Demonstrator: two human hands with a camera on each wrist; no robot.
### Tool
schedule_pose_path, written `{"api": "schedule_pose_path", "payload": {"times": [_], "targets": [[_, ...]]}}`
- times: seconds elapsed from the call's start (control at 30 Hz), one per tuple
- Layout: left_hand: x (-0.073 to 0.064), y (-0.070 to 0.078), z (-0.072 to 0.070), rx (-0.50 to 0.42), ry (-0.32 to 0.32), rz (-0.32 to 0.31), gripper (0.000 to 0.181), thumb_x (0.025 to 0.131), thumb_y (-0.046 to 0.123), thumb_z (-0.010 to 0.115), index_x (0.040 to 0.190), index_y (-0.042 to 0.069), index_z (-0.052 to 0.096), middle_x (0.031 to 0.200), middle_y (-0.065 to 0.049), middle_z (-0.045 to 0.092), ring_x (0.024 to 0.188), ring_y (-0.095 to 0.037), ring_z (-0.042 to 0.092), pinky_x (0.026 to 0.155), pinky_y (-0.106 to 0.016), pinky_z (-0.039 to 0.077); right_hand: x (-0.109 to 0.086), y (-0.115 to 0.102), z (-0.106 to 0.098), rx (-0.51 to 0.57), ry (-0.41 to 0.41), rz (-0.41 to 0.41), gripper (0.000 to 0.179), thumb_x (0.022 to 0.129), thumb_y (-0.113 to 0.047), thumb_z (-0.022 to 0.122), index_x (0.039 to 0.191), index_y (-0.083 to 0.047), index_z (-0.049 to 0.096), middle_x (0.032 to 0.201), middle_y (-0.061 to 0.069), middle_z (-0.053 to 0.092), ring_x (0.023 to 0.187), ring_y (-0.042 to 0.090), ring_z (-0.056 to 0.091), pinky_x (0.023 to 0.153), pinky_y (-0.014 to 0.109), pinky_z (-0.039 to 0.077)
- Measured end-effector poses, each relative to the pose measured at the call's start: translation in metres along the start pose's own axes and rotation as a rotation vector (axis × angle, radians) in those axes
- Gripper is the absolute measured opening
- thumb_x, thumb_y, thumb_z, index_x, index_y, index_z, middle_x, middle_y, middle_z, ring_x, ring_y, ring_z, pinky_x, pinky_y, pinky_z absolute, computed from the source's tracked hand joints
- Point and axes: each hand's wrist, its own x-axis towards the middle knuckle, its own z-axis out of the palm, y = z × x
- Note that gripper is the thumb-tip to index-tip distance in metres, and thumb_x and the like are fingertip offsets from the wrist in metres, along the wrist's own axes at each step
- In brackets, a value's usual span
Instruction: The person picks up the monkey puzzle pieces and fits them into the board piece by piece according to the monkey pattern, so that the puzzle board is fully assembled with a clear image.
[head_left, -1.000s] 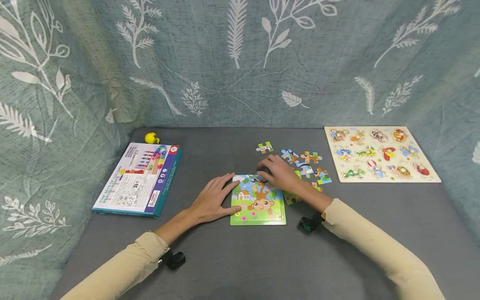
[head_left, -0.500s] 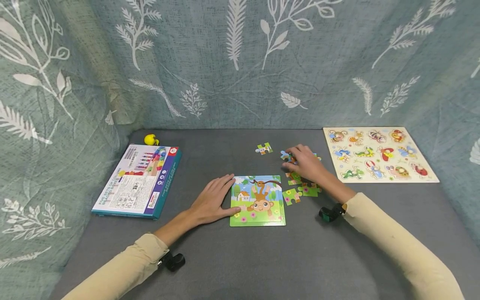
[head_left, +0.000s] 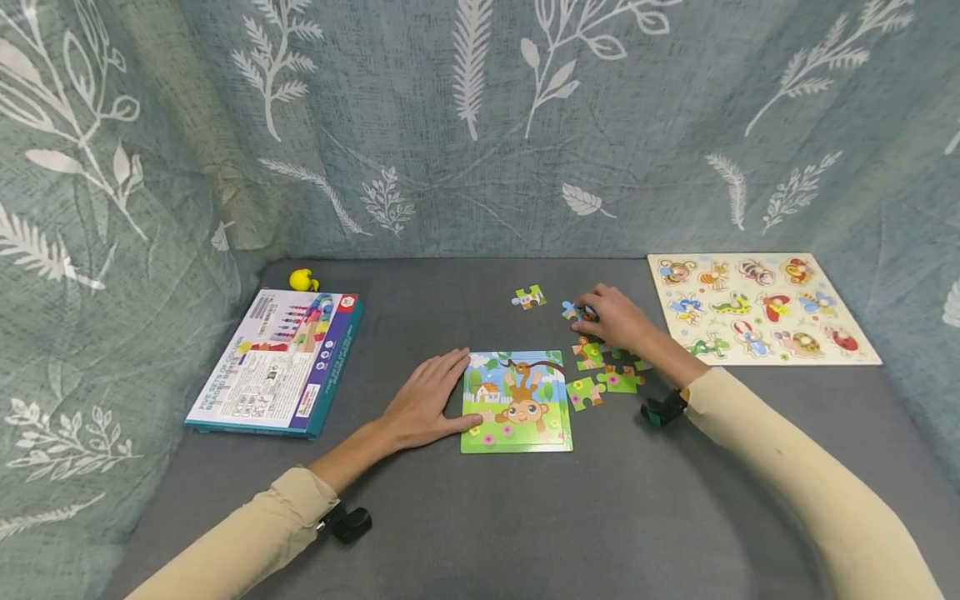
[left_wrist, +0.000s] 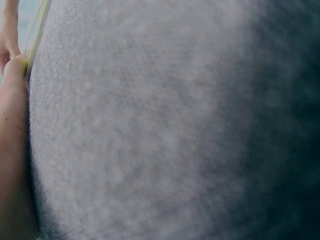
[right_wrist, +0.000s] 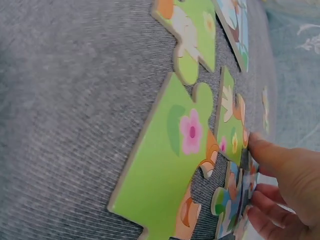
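A square monkey jigsaw board (head_left: pixel 516 429) lies on the grey table. My left hand (head_left: pixel 423 402) rests at its left side, fingers spread, with the thumb over the picture. In the left wrist view only part of this hand and the board's edge show. Beyond the board to the right, my right hand (head_left: pixel 615 318) reaches down among loose puzzle pieces. Its thumb and fingers pinch a blue and brown puzzle piece (right_wrist: pixel 252 174), partly hidden by the fingers. Nearer the right wrist camera lies a green puzzle piece (right_wrist: pixel 159 170) with a pink flower.
One stray puzzle piece (head_left: pixel 529 296) lies behind the board. To the right is a wooden insect peg puzzle (head_left: pixel 765 342). On the left stands a flat toy box (head_left: pixel 255 392), with a small yellow object (head_left: pixel 302 279) behind it. A patterned curtain (head_left: pixel 420 125) encloses the table.
My right hand has moved right, off the top edge of the monkey board to the loose pieces, and its fingers have settled round one. My left hand stays in place.
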Motion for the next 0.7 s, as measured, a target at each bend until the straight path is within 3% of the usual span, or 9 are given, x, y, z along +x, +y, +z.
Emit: {"api": "schedule_pose_path", "payload": {"times": [0.47,0.7], "targets": [[0.0000,0.0012,-0.0021,-0.003,-0.014,-0.011,0.096,0.084,0.064,0.059,0.155,0.008,0.024,0.160,-0.008,0.027,0.148,-0.025,0.027,0.120,-0.047,0.023,0.0032,-0.0016,-0.0014,0.019,-0.020,-0.019,0.040,0.091,-0.024,0.068,0.121,0.002,0.062,0.109,0.020,0.056,0.086,0.028,0.050,0.075,0.041,0.043],[-0.0004,0.0008,-0.0013,0.004,-0.009,-0.009,0.095,0.084,0.063,0.059,0.154,0.008,0.026,0.160,-0.008,0.028,0.147,-0.026,0.028,0.119,-0.048,0.025,0.0030,-0.0031,-0.0012,0.068,-0.035,0.022,0.040,0.092,-0.023,0.068,0.122,0.001,0.061,0.109,0.021,0.056,0.092,0.030,0.053,0.076,0.043,0.048]]}}
